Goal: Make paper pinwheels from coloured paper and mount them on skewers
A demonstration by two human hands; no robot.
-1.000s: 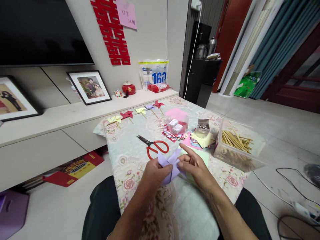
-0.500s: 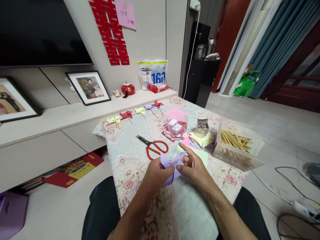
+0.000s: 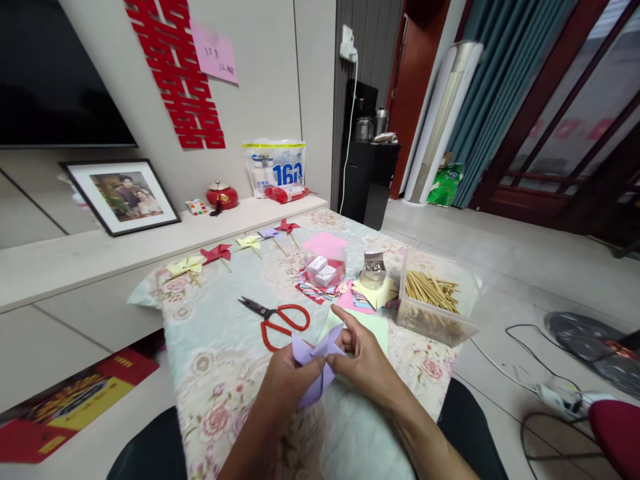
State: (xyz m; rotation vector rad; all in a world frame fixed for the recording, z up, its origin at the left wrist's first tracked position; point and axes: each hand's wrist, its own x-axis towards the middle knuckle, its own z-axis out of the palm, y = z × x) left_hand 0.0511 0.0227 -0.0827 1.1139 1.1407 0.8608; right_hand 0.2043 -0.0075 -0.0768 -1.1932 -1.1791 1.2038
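Holding purple paper (image 3: 320,363), both hands (image 3: 325,370) pinch it; clear box (image 3: 435,313) holds sticks (image 3: 430,291).

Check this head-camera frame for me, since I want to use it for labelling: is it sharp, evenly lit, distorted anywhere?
Head view: both hands, left hand and right hand, and the purple paper are sharp; light is soft and even, without harsh shadows; wide-angle lens bends the door frames at the right edge; scissors stay crisp.

The lilac paper (image 3: 316,363) is a thin square sheet partly folded into pinwheel flaps — two pointed corners stand up at the top, one longer flap hangs down toward the person. It is held above the near edge of the floral tabletop (image 3: 220,347) — crumpled slightly at its centre.
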